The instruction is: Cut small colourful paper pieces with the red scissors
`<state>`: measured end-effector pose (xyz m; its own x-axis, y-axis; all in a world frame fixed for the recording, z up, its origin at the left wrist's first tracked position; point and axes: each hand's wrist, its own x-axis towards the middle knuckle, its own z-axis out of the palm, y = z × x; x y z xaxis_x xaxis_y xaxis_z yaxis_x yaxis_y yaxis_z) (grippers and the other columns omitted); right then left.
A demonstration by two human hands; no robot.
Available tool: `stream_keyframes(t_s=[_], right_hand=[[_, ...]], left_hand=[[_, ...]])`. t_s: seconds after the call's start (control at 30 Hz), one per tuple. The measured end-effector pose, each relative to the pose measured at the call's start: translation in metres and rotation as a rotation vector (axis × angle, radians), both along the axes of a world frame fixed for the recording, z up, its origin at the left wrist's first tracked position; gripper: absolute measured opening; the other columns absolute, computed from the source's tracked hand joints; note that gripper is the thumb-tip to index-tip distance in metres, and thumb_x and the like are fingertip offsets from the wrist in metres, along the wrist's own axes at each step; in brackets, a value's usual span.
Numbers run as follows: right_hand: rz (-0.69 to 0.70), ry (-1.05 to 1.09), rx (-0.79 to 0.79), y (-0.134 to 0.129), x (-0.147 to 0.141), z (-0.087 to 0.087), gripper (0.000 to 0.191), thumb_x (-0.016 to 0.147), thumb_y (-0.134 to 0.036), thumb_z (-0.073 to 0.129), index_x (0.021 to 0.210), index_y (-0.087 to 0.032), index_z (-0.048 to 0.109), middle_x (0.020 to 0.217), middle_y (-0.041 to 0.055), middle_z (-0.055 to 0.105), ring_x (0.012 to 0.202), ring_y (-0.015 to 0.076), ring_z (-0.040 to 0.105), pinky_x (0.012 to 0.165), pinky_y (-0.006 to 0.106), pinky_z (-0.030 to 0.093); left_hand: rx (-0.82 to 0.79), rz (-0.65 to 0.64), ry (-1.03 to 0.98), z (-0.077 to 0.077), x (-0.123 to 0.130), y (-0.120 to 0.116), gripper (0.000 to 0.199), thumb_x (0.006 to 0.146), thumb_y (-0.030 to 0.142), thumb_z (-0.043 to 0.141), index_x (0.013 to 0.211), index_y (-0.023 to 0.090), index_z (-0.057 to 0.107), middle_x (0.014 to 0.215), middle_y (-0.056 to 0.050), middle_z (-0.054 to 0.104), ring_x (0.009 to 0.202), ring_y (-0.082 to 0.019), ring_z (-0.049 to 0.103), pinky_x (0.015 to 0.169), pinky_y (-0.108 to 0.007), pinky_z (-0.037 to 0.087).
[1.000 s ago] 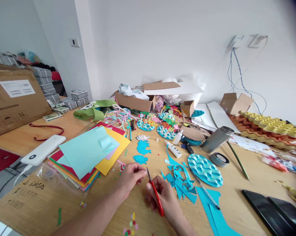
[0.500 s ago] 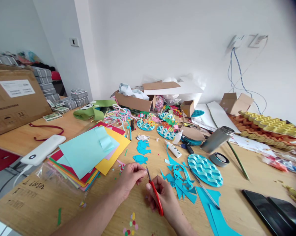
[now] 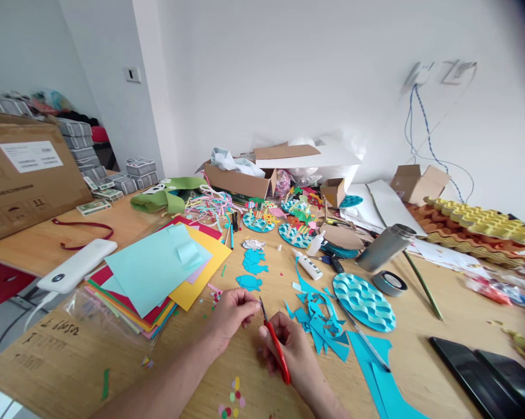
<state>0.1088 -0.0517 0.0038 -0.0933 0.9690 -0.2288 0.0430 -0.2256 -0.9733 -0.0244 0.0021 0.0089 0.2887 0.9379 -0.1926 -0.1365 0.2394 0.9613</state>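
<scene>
Red-handled scissors (image 3: 278, 349) are gripped in my right hand (image 3: 290, 343), their blades pointing up and away by my left fingertips. My left hand (image 3: 231, 317) is closed in a pinch beside the blade tips; whatever lies between thumb and fingers is too small or hidden to name. Just beyond it lie blue paper fish (image 3: 249, 283) and a pale patterned fish cutout (image 3: 253, 244). To the right of my hands, blue paper scraps (image 3: 317, 320) are heaped beside a wavy blue oval (image 3: 364, 301).
Coloured paper sheets (image 3: 149, 273) are stacked on the left, near a white power bank (image 3: 77, 266). Glue bottles (image 3: 309, 266), a metal flask (image 3: 386, 247) and a tape roll (image 3: 389, 283) stand or lie to the right. Black phones (image 3: 475, 372) occupy the right front. Confetti dots (image 3: 232, 398) lie in front.
</scene>
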Motion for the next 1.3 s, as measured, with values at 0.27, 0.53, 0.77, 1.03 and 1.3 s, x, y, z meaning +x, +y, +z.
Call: stream_keyframes(t_s=[0.27, 0.53, 0.77, 1.03, 1.3], right_hand=[[-0.006, -0.006, -0.009, -0.0013, -0.0007, -0.0015, 0.039, 0.069, -0.047, 0.066, 0.065, -0.020, 0.038, 0.042, -0.0071, 0.055, 0.027, 0.0059, 0.045, 0.027, 0.014, 0.030], [-0.005, -0.002, -0.026, -0.0005, -0.0012, -0.0018, 0.039, 0.068, -0.047, 0.066, 0.065, -0.020, 0.038, 0.042, -0.0074, 0.055, 0.027, 0.0059, 0.045, 0.026, 0.013, 0.030], [0.000, 0.009, -0.010, -0.0008, 0.0001, -0.0006, 0.038, 0.070, -0.046, 0.066, 0.065, -0.020, 0.038, 0.043, -0.0068, 0.056, 0.027, 0.0057, 0.046, 0.027, 0.013, 0.030], [-0.005, -0.006, -0.018, -0.0014, -0.0005, -0.0006, 0.039, 0.068, -0.048, 0.066, 0.065, -0.020, 0.038, 0.042, -0.0072, 0.055, 0.027, 0.0058, 0.045, 0.027, 0.013, 0.029], [-0.008, -0.013, -0.013, -0.0007, -0.0014, 0.0001, 0.040, 0.069, -0.049, 0.065, 0.066, -0.021, 0.037, 0.042, -0.0072, 0.055, 0.027, 0.0062, 0.045, 0.027, 0.014, 0.029]], left_hand=[[-0.009, -0.003, -0.009, 0.0016, -0.0002, -0.0013, 0.016, 0.065, 0.027, 0.059, 0.059, 0.015, 0.050, 0.048, 0.005, 0.044, 0.046, -0.007, 0.037, 0.045, -0.021, 0.028], [-0.021, 0.002, -0.019, 0.0007, -0.0011, -0.0006, 0.017, 0.065, 0.028, 0.060, 0.059, 0.015, 0.051, 0.047, 0.005, 0.045, 0.045, -0.007, 0.037, 0.045, -0.021, 0.028], [-0.019, -0.005, -0.003, 0.0017, -0.0011, -0.0002, 0.015, 0.064, 0.027, 0.059, 0.060, 0.014, 0.052, 0.049, 0.005, 0.046, 0.046, -0.007, 0.039, 0.045, -0.021, 0.028], [-0.038, 0.001, -0.016, -0.0003, -0.0005, 0.0015, 0.015, 0.064, 0.027, 0.060, 0.060, 0.014, 0.052, 0.048, 0.005, 0.045, 0.045, -0.007, 0.038, 0.045, -0.021, 0.028], [-0.050, -0.024, -0.024, 0.0012, -0.0013, 0.0002, 0.019, 0.064, 0.030, 0.062, 0.061, 0.014, 0.052, 0.049, 0.005, 0.046, 0.046, -0.007, 0.039, 0.045, -0.020, 0.029]])
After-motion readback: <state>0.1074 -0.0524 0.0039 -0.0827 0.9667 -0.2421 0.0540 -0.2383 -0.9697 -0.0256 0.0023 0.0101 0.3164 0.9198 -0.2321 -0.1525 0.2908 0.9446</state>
